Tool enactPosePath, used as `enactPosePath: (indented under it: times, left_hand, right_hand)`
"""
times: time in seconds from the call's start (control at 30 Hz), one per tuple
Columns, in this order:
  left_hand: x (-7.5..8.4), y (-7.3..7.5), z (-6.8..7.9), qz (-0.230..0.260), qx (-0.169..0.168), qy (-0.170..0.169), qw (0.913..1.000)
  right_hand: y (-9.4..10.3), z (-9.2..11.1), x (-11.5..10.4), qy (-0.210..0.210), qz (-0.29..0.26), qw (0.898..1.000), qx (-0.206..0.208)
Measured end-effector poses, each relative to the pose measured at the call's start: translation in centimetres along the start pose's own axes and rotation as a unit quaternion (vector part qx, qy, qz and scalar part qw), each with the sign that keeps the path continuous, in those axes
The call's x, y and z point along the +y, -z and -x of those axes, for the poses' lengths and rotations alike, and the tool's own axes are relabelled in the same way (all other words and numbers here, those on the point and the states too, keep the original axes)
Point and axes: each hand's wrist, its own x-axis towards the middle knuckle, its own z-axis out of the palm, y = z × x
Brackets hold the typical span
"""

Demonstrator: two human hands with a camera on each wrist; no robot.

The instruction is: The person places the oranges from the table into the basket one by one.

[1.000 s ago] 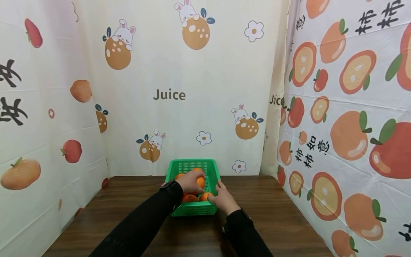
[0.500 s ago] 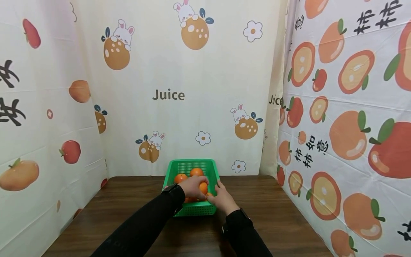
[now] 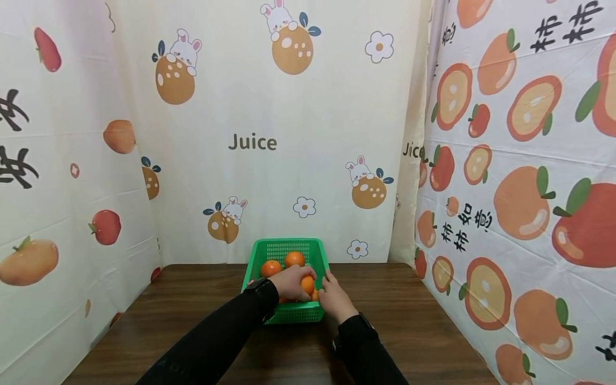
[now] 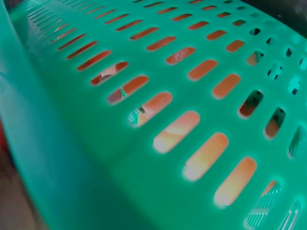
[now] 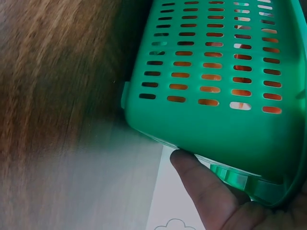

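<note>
A green plastic basket (image 3: 317, 251) with slotted walls stands on the table and holds several oranges. My left hand (image 3: 291, 283) reaches over it from the left, its fingers and thumb around an orange (image 3: 307, 284) in the front right part. Two more oranges lie behind, one at the back (image 3: 294, 259) and one at the left (image 3: 271, 268). My right hand (image 3: 337, 299) grips the basket's right side by the rim. In the right wrist view, one finger (image 5: 201, 187) lies against the outside of the basket's wall. The left wrist view is filled by the slotted wall (image 4: 120, 158), with orange fruit behind it.
The brown wooden table (image 3: 409, 321) extends to both sides and in front of the basket. A fruit-print cloth backdrop (image 3: 313, 176) hangs right behind it. Similar printed cloths hang at the left (image 3: 82, 187) and right (image 3: 481, 235).
My left hand has moved right and slightly down inside the basket with the orange, uncovering the oranges behind. My right hand stays at the basket's right side, its thumb drawn back a little.
</note>
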Motion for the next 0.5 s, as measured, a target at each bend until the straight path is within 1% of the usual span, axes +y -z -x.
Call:
enactPosePath:
  times: [0.13,0.2,0.37,0.5]
  left_hand:
    - [-0.6,-0.5,-0.6,-0.001,0.004,0.006,1.0000]
    - [-0.8,-0.6,-0.8,-0.003,0.010,0.003,0.9999]
    - [-1.0,-0.8,-1.0,0.002,0.019,0.006,0.9998]
    - [-1.0,-0.7,-1.1,0.016,0.020,0.037,0.9990]
  right_hand:
    - [0.0,0.1,0.1,0.009,0.002,1.000,0.008]
    - [0.0,0.2,0.1,0.012,0.002,1.000,0.011]
    - [-0.2,0.2,0.4,0.013,0.000,1.000,0.014]
    - [-0.3,0.2,0.5,0.012,0.002,1.000,0.013]
